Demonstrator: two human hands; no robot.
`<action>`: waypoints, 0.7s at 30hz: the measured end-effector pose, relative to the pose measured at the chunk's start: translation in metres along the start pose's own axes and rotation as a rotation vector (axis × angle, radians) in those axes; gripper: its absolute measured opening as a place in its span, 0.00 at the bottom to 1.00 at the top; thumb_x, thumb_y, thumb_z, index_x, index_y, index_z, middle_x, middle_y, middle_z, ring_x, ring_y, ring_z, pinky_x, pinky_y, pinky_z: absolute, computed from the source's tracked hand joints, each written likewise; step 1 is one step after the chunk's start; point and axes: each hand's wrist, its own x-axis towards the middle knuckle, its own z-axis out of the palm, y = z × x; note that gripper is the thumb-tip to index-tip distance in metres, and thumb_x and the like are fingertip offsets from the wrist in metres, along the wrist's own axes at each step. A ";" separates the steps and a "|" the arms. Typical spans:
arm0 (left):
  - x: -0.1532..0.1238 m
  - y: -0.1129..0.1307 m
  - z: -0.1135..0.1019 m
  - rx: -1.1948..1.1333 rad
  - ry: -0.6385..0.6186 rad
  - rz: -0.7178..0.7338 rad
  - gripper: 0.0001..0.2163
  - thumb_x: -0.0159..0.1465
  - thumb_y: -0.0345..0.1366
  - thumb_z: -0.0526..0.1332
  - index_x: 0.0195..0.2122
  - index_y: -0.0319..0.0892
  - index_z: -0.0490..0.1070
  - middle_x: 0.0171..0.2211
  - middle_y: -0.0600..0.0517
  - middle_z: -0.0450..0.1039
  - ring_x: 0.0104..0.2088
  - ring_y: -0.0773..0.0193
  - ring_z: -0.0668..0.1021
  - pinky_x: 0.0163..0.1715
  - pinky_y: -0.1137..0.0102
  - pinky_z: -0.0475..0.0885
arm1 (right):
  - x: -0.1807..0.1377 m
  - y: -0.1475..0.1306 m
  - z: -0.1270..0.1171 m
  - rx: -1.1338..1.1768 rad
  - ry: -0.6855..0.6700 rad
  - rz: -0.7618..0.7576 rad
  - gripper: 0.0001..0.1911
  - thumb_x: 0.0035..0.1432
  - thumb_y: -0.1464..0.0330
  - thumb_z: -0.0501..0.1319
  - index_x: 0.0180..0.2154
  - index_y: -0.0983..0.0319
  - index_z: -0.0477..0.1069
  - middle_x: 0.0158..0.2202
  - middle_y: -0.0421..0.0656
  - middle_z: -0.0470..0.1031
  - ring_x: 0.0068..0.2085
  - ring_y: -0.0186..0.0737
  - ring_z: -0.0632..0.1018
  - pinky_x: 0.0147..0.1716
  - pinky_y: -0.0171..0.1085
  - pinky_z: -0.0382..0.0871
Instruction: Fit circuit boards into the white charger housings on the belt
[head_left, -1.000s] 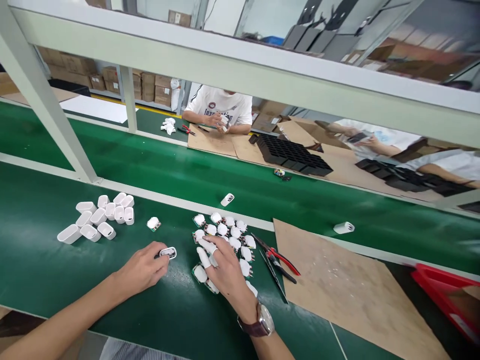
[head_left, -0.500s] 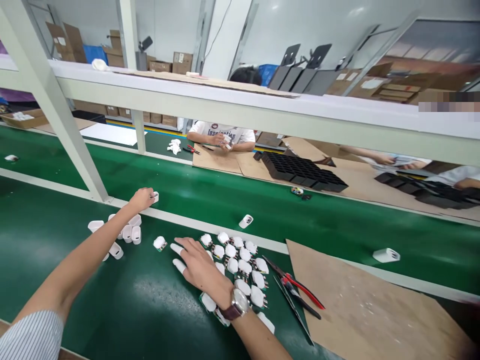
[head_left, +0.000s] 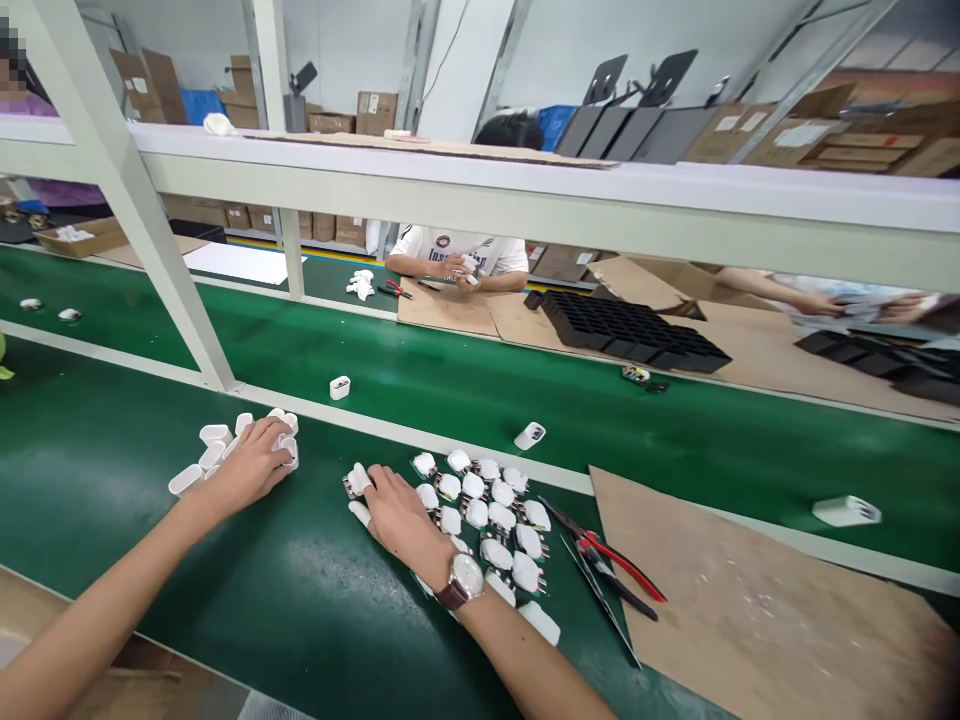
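Observation:
My left hand (head_left: 259,462) is over a cluster of white plastic housings (head_left: 212,455) on the green bench. Its fingers and thumb are curled around one white housing (head_left: 290,455) at the cluster's right edge. My right hand (head_left: 405,522), with white finger cots on its thumb and a finger and a watch at the wrist, lies low on the bench. One covered fingertip touches a small circuit board with a white top (head_left: 352,484); the thumb is apart from it. Beside and partly under this hand sit several similar white-topped boards (head_left: 501,517) in rows.
Red-and-black pliers (head_left: 600,555) and tweezers (head_left: 600,600) lie right of the boards, by a cardboard sheet (head_left: 750,590). White housings (head_left: 340,387) rest on the green belt (head_left: 427,385) beyond. A shelf beam (head_left: 450,205) crosses above. Co-workers sit opposite, near black trays (head_left: 630,332).
My left hand let go of a white housing on the belt and came back to the cluster, onto another housing. My right hand's fingertip has reached the lone board.

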 end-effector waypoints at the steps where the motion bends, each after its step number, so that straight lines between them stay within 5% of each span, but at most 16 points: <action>1: 0.000 0.009 0.002 -0.053 0.003 0.011 0.07 0.72 0.34 0.61 0.36 0.43 0.77 0.57 0.41 0.70 0.62 0.41 0.70 0.59 0.45 0.69 | -0.004 -0.001 0.000 0.010 0.020 -0.006 0.11 0.71 0.72 0.56 0.50 0.67 0.74 0.57 0.58 0.72 0.54 0.57 0.75 0.53 0.54 0.76; 4: 0.004 0.040 0.008 -0.319 -0.085 0.033 0.05 0.72 0.33 0.60 0.39 0.44 0.75 0.57 0.44 0.69 0.54 0.53 0.77 0.55 0.59 0.74 | -0.012 0.000 0.000 0.062 0.063 -0.064 0.11 0.69 0.77 0.56 0.48 0.65 0.75 0.61 0.55 0.72 0.59 0.55 0.73 0.57 0.52 0.75; 7: 0.003 0.064 0.021 -0.533 -0.183 0.009 0.03 0.68 0.29 0.62 0.38 0.44 0.73 0.52 0.47 0.72 0.46 0.59 0.80 0.48 0.66 0.77 | -0.018 0.003 -0.005 0.091 0.054 -0.082 0.07 0.68 0.76 0.59 0.44 0.64 0.75 0.49 0.52 0.78 0.51 0.52 0.77 0.51 0.49 0.78; 14: -0.021 0.078 0.069 -0.737 -0.065 -0.276 0.29 0.67 0.36 0.68 0.65 0.51 0.59 0.58 0.46 0.74 0.58 0.50 0.78 0.58 0.52 0.75 | -0.044 -0.006 -0.024 0.354 0.415 -0.024 0.16 0.70 0.73 0.61 0.58 0.61 0.66 0.53 0.52 0.75 0.52 0.50 0.77 0.49 0.50 0.79; 21: -0.026 0.085 0.079 -0.609 -0.020 -0.294 0.31 0.62 0.41 0.74 0.63 0.49 0.65 0.52 0.46 0.76 0.52 0.47 0.79 0.52 0.51 0.77 | -0.046 -0.018 -0.034 0.326 0.454 -0.100 0.21 0.68 0.75 0.62 0.59 0.59 0.65 0.53 0.53 0.74 0.53 0.52 0.77 0.49 0.53 0.79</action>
